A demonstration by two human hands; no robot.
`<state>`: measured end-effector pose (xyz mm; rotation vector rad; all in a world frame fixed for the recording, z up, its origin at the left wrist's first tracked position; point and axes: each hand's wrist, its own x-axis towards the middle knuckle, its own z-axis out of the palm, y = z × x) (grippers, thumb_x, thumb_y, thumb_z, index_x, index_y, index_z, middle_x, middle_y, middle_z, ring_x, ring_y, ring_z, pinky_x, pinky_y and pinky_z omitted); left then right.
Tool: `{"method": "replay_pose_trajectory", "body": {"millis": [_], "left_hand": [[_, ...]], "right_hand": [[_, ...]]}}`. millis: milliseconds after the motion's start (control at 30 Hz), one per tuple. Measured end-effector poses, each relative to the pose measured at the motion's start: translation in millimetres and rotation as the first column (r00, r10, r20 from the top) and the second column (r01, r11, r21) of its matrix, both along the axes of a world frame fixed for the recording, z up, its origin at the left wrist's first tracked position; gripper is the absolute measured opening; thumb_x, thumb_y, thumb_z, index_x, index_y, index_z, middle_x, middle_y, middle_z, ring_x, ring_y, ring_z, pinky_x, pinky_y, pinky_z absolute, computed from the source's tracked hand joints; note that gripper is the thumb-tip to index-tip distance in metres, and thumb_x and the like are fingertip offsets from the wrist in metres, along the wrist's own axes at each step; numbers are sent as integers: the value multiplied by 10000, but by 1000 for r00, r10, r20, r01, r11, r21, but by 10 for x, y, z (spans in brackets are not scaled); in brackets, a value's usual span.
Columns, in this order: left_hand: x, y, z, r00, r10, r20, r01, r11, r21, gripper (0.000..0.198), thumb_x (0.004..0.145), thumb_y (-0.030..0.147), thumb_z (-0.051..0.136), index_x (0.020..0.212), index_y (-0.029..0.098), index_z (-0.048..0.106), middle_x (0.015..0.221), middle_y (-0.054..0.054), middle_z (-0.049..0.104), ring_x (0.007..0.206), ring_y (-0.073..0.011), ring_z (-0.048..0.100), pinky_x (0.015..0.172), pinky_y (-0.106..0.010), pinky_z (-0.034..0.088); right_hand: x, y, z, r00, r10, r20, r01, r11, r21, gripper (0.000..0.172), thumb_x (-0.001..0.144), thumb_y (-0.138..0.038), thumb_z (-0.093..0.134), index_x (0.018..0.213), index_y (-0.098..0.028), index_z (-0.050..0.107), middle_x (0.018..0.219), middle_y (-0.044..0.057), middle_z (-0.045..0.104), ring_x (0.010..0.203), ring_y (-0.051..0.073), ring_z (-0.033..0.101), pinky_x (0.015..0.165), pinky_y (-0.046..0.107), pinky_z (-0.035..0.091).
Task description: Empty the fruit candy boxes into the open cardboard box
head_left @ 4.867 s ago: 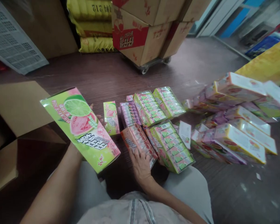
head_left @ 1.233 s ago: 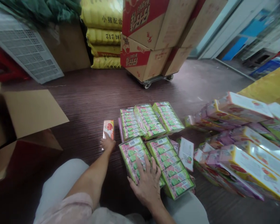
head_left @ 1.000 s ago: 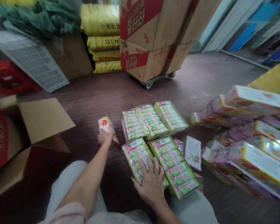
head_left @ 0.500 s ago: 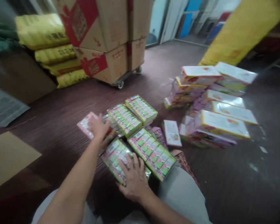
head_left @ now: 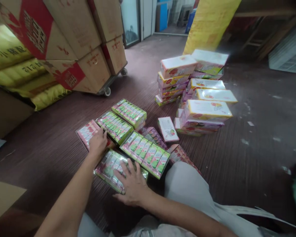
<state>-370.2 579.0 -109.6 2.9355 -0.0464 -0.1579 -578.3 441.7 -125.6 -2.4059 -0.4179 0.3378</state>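
Observation:
My right hand [head_left: 132, 184] lies with fingers spread on top of a clear-wrapped pack of small green-and-pink boxes [head_left: 108, 168]. At the left, my left hand [head_left: 98, 142] curls its fingers over the inner edge of a pink wrapped pack [head_left: 85, 131]; its fingertips are partly hidden between packs. Beside it lies another green pack [head_left: 114, 126], with a further green pack [head_left: 129, 113] behind. A longer-looking green pack [head_left: 145, 153] rests close to the right of the one under my right hand.
Stacked fruit-print cartons [head_left: 207, 110] stand to the right, near a small white box [head_left: 167, 129]. Pink packs [head_left: 181, 154] lie by my knee. Large cardboard boxes [head_left: 88, 65] sit on a wheeled dolly [head_left: 108, 87]. Yellow sacks [head_left: 17, 72] are piled at the left.
The view has swung right, so everything sits further left. My left hand has drawn nearer, its fingers now bent at the pink pack's edge. My right hand stays on its green pack.

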Motion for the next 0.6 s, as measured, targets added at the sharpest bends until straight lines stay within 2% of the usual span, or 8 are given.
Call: {"method": "replay_pose_trajectory", "body": {"millis": [67,133,200,233,333,467,533,600], "left_hand": [[18,142,21,997,47,68,-48,999,16,605,928,465,389,1475,205,387,1467,-176,460,1318,-375,454,1059,-531,380],[34,305,7,963,261,65,-260,965,-22,883,810,652,524,1532,217,262,1538,-208,336,1371,-441,360,1061,-598,350],[48,401,-34,900,427,-89,-433,898,-80,1121,694,757,590,1561,208,142,1505,-246,369,1353,-472,376,1046,-611,362],[55,413,-58,876,450,-172,-471,876,-104,1154,680,772,591,1565,207,113,1470,-247,422,1328,-464,417,1043,-588,381],[60,352,-103,859,454,-237,-494,858,-144,1139,694,784,559,1566,220,92,1436,-213,482,1297,-426,477,1055,-523,399],[-43,225,-35,827,534,-178,-556,824,-108,1097,723,815,449,1566,224,70,1615,-190,137,1423,-460,246,1091,-632,289],[-169,158,21,861,503,-79,-508,857,-83,993,767,829,305,1560,255,141,1637,-138,-16,1463,-451,98,1110,-677,173],[-337,72,47,921,387,-36,-388,921,-37,921,795,818,216,1539,277,249,1641,-116,-24,1473,-437,39,1113,-692,101]], "right_hand": [[-3,-4,7,1000,3,0,-3,1000,0,791,891,-701,381,1525,-244,259,1628,159,101,1480,417,1,1148,660,80],[1,-4,12,1000,4,-4,-4,1000,-12,777,896,-681,395,1527,-250,255,1630,151,102,1481,411,10,1152,653,84],[14,3,12,1000,-9,-12,8,1000,-17,769,898,-667,410,1526,-251,257,1631,147,103,1481,411,13,1151,655,81],[22,7,13,1000,-16,-18,16,1000,-12,769,898,-666,410,1526,-250,258,1630,149,106,1480,414,15,1150,658,81],[34,16,37,999,-21,-35,21,1000,3,791,892,-693,391,1528,-241,257,1628,160,106,1480,416,18,1147,663,85],[4,-84,210,999,21,-41,-19,999,49,810,864,-755,373,1484,-234,369,1612,165,185,1478,411,73,1137,670,133],[6,-271,353,998,52,21,-54,988,142,766,866,-749,386,1427,-232,459,1584,155,276,1467,351,201,1151,585,224],[69,-602,460,992,19,126,-49,970,239,677,899,-686,417,1392,-229,498,1567,118,324,1434,238,308,1154,426,291]]}}
